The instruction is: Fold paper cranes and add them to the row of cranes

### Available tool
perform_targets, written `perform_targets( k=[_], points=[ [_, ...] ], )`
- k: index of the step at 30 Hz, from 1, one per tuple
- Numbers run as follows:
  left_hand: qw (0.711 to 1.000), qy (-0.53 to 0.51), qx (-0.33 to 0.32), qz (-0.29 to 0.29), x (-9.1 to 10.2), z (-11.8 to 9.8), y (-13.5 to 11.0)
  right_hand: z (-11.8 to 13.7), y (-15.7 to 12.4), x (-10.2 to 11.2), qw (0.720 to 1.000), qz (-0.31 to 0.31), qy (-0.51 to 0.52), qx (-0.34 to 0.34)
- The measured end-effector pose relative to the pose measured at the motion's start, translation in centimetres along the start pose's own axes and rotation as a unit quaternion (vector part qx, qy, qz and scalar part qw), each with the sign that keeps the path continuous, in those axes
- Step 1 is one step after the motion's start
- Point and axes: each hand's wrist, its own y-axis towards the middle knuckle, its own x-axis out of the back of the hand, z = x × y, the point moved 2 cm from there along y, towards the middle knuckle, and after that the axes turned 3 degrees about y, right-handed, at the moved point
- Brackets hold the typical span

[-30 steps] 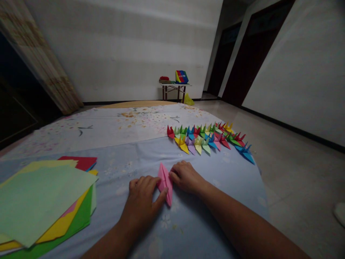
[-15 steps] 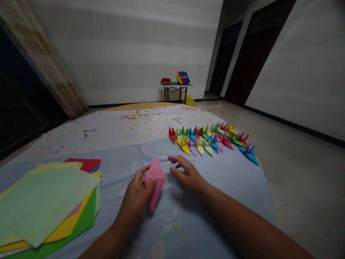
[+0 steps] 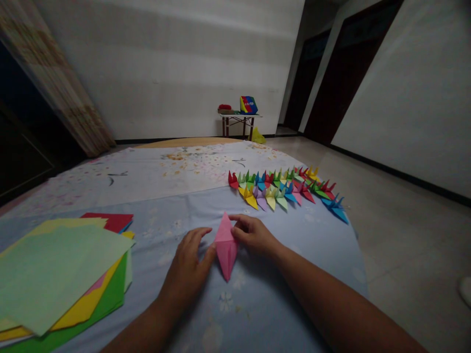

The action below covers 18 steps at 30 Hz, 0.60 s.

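A pink folded paper (image 3: 225, 246), kite-shaped with a point towards me, lies on the pale blue cloth (image 3: 279, 274). My left hand (image 3: 189, 267) rests beside it on the left, the thumb pressing its left edge and the fingers curled. From the right, my right hand (image 3: 253, 235) pinches the paper's upper right edge between its fingertips. Both forearms reach in from the bottom of the view.
A stack of coloured paper sheets (image 3: 59, 274) lies at the left. Two rows of several finished paper cranes (image 3: 287, 189) stand beyond my hands on the right. The round table's edge (image 3: 362, 274) drops to a tiled floor at the right. A small table (image 3: 239, 120) stands by the far wall.
My left hand lifted the pink paper, turned it over and set it back down on the cloth. My right hand let go, opened, then came back and pinched its upper right edge.
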Motion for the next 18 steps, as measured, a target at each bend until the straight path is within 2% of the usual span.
perform_targets(
  k=[3, 7, 11, 14, 18],
  points=[
    [0.997, 0.059, -0.041, -0.010, -0.3, 0.4, 0.0, -0.3, 0.2, 0.0, 0.999, -0.007, -0.033, -0.006],
    [0.990, 0.119, -0.071, 0.032, -0.8, 0.3, 0.0, -0.6, 0.4, -0.6, 0.996, -0.002, -0.091, 0.019],
    [0.976, 0.187, -0.092, 0.057, -1.0, 0.5, 0.0, 0.0, 0.2, -0.5, 0.975, -0.033, -0.207, 0.079],
    [0.974, 0.199, -0.090, 0.058, -1.2, 0.8, 0.0, 1.2, -0.3, -0.2, 0.961, -0.055, -0.254, 0.093],
    [0.978, 0.185, -0.078, 0.055, -1.3, 1.1, 0.0, 2.2, -1.1, -0.7, 0.947, 0.020, -0.312, 0.067]
  ],
)
